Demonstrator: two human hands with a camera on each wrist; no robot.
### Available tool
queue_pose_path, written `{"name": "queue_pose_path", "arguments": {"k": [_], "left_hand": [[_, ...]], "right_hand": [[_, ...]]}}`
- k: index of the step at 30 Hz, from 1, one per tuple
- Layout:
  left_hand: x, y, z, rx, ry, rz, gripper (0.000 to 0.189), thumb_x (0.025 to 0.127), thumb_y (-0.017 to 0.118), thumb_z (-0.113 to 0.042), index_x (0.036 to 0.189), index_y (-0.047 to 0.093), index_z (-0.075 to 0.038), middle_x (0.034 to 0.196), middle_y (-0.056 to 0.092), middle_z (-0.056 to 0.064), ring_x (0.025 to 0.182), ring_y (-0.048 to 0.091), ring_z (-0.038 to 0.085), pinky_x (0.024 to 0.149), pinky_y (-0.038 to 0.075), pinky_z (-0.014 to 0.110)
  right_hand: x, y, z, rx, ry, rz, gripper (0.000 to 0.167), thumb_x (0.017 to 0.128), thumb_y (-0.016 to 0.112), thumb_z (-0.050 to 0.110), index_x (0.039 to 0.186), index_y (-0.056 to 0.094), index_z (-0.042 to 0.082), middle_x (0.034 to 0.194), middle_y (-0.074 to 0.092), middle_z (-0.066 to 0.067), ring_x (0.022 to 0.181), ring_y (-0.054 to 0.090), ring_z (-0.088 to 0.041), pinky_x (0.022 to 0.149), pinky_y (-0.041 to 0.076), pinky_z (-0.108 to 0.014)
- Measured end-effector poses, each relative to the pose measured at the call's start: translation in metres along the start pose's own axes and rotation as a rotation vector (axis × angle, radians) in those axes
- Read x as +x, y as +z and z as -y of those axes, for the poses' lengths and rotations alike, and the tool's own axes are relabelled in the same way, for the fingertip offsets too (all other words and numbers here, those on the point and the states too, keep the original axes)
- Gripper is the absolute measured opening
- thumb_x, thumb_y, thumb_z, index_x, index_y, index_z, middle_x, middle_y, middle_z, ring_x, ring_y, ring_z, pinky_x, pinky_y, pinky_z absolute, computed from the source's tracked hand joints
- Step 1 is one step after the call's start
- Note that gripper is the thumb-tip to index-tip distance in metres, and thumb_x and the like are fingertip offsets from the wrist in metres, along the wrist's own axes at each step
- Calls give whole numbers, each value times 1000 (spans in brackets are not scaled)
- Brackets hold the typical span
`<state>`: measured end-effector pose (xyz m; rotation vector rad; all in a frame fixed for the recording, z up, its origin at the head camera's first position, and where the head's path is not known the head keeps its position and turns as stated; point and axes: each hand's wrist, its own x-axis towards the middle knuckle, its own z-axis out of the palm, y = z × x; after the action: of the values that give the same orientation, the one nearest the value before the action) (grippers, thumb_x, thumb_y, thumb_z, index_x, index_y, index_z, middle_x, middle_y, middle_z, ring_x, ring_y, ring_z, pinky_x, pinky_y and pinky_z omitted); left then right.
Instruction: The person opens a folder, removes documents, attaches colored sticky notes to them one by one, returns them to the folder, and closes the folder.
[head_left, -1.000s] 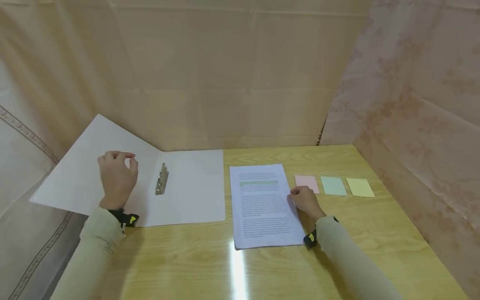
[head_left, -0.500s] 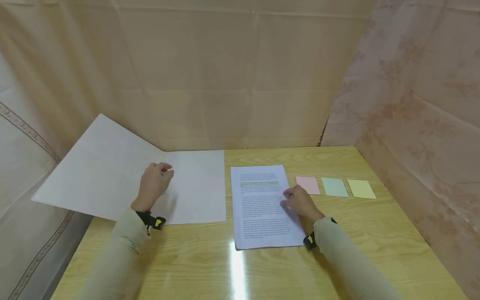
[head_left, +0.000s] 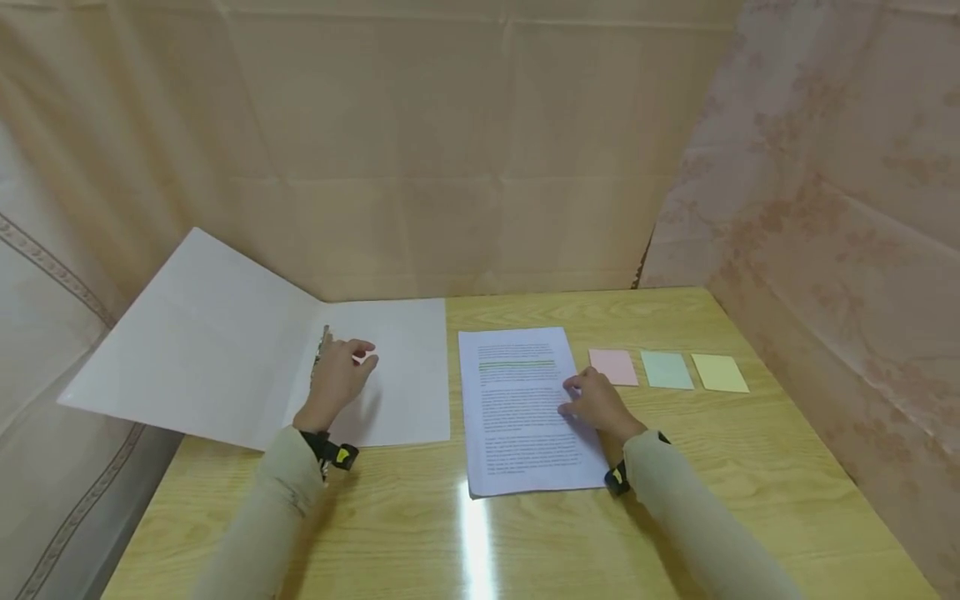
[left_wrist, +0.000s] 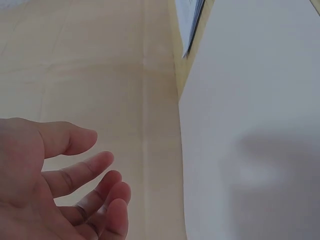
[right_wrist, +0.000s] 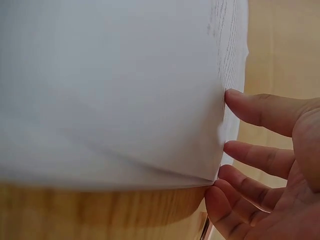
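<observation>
Rightward across the white folder point(head_left: 262, 358) goes my left grip point(head_left: 341, 375), loosely curled and empty, now nearer the printed papers point(head_left: 521, 408) on the worktop point(head_left: 375, 517), whose near-hand edge my right grip point(head_left: 600, 406) touches with parted fingers, unclasped.

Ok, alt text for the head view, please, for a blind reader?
A person's left hand hovers over an open folder; their right hand touches the right edge of printed pages. Further right, a pink note, green note and yellow note lie on a table.
</observation>
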<state>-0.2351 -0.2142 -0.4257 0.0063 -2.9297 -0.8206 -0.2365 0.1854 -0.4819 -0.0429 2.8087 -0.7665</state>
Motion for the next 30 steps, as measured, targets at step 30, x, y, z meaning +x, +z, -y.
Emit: {"name": "queue_pose_path", "arguments": {"k": [30], "left_hand": [[-16, 69, -42, -179, -6, 201, 31, 93, 62, -21, 119, 65, -4, 111, 63, 15, 98, 60, 27, 86, 49, 42]], "right_hand": [[-2, 2, -2, -20, -22, -10, 48, 83, 75, 18, 126, 62, 0, 117, 51, -16, 106, 47, -29, 92, 43, -46]]}}
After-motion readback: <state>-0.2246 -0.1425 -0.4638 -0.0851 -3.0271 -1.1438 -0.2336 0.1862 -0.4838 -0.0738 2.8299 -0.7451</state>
